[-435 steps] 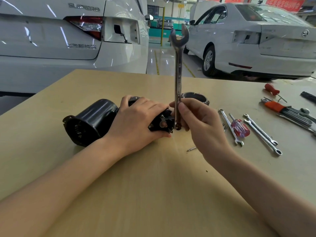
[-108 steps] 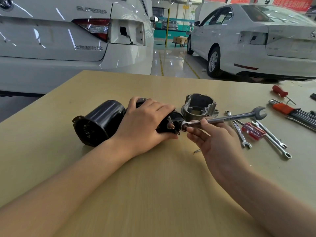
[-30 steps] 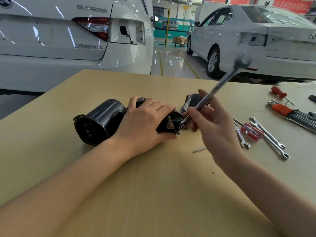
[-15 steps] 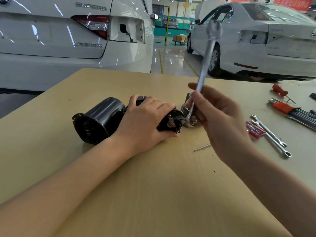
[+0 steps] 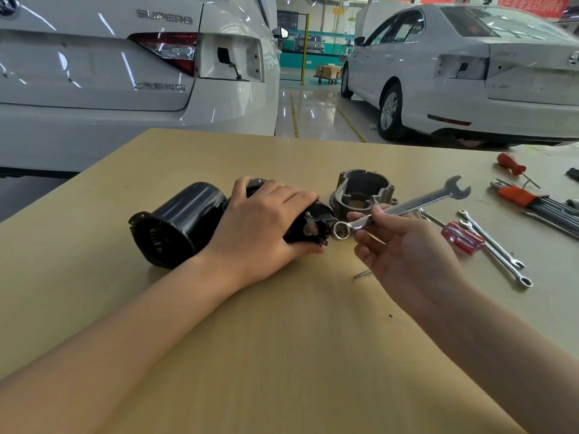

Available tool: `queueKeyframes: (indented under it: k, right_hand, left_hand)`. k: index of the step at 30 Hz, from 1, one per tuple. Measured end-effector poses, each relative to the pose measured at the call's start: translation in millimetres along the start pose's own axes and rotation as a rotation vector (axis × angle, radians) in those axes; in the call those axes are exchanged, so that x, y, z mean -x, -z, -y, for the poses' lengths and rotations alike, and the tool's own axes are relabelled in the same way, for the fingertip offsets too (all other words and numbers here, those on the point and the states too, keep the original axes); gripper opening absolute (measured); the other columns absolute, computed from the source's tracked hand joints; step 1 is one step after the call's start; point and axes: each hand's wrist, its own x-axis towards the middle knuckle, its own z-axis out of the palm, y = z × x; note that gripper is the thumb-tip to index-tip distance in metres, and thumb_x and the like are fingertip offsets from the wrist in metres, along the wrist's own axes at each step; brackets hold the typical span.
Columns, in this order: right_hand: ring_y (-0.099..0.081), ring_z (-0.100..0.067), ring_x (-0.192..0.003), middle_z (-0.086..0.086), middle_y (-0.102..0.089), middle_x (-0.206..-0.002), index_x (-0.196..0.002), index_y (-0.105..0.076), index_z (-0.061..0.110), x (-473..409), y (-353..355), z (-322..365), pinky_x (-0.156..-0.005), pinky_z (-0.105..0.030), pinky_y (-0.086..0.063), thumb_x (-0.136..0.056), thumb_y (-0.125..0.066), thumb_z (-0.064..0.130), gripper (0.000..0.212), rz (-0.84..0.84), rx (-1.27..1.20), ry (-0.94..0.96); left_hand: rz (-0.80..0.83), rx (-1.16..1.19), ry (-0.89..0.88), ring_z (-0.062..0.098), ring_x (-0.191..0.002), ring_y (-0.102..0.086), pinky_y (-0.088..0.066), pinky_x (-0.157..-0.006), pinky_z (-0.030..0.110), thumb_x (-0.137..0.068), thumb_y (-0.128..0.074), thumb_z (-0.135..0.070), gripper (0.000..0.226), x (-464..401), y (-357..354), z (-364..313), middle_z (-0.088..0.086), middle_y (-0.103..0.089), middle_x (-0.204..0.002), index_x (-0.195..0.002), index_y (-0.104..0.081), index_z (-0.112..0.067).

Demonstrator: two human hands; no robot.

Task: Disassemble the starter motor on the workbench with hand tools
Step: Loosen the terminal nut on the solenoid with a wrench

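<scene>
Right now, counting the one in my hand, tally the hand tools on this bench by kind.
Wrenches: 4, one held in the right hand
Screwdrivers: 2
Hex key sets: 1
Total: 7
Black item at the edge: unclear, not counted.

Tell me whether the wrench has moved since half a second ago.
Yes. The wrench has swung down to the right: its open end, then raised against the white car, now lies low over the workbench, beyond the grey housing.
</scene>
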Motion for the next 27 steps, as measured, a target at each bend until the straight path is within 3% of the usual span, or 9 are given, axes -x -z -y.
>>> queueKeyframes:
  k: [4, 11, 17, 22, 25, 27]
  right_hand:
    - [-0.061, -0.012, -0.054, -0.01, -0.073, -0.084, -0.087, -0.051, 0.018, 0.0, 2.2, -1.2, -0.049, -0.021, -0.045, -0.094, -0.049, 0.007, 0.014, 0.018, -0.046, -0.044]
    - [-0.07, -0.019, -0.066, -0.015, -0.073, -0.087, -0.083, -0.054, 0.014, 0.7, 2.3, 0.2, -0.055, -0.022, -0.055, -0.093, -0.049, 0.003, 0.016, 0.011, -0.102, -0.024]
    - [-0.072, -0.02, -0.068, -0.017, -0.073, -0.086, -0.09, -0.056, 0.01, -3.1, 2.4, -3.2, -0.055, -0.023, -0.056, -0.094, -0.05, 0.003, 0.009, 0.01, -0.089, 0.007]
    - [-0.065, -0.016, -0.062, -0.009, -0.071, -0.076, -0.109, -0.054, 0.003, -4.3, -1.0, -2.4, -0.059, -0.024, -0.055, -0.097, -0.05, 0.003, 0.012, 0.077, 0.192, 0.223]
    - [-0.056, -0.013, -0.06, 0.001, -0.068, -0.071, -0.118, -0.052, 0.008, -7.5, -6.5, -1.8, -0.057, -0.022, -0.05, -0.098, -0.048, 0.005, 0.02, 0.111, 0.487, 0.409]
    - [-0.056, -0.016, -0.063, 0.003, -0.066, -0.072, -0.117, -0.054, 0.015, -11.4, -10.9, -3.7, -0.063, -0.028, -0.05, -0.098, -0.05, 0.007, 0.021, 0.14, 0.714, 0.55]
  left_hand:
    - [0.006, 0.01, 0.003, 0.019, -0.118, -0.054, -0.027, -0.104, 0.047, -0.073, -0.049, -0.067, 0.072, 0.0, 1.1, -1.2, -0.005, -0.063, -0.124, -0.129, -0.057, -0.022]
    - [0.0, 0.013, -0.005, 0.018, -0.12, -0.053, -0.027, -0.105, 0.048, -0.074, -0.061, -0.063, 0.069, 0.0, 0.2, -0.1, -0.006, -0.061, -0.126, -0.131, -0.055, -0.023]
    - [0.001, 0.013, -0.002, 0.017, -0.12, -0.053, -0.027, -0.105, 0.047, -0.074, -0.058, -0.066, 0.071, 0.1, 0.4, -0.3, -0.006, -0.061, -0.126, -0.131, -0.055, -0.024]
    - [-0.008, 0.014, -0.008, 0.018, -0.119, -0.053, -0.026, -0.105, 0.048, -0.075, -0.062, -0.063, 0.068, 0.3, -0.2, -0.2, -0.006, -0.062, -0.125, -0.129, -0.056, -0.023]
    - [-0.013, 0.013, -0.01, 0.018, -0.118, -0.053, -0.026, -0.105, 0.048, -0.075, -0.065, -0.061, 0.066, 0.7, -0.7, -0.2, -0.005, -0.062, -0.124, -0.128, -0.056, -0.023]
    - [-0.015, 0.007, -0.011, 0.02, -0.117, -0.054, -0.027, -0.104, 0.049, -0.074, -0.066, -0.06, 0.066, 0.6, -1.2, -0.4, -0.005, -0.063, -0.122, -0.127, -0.057, -0.022]
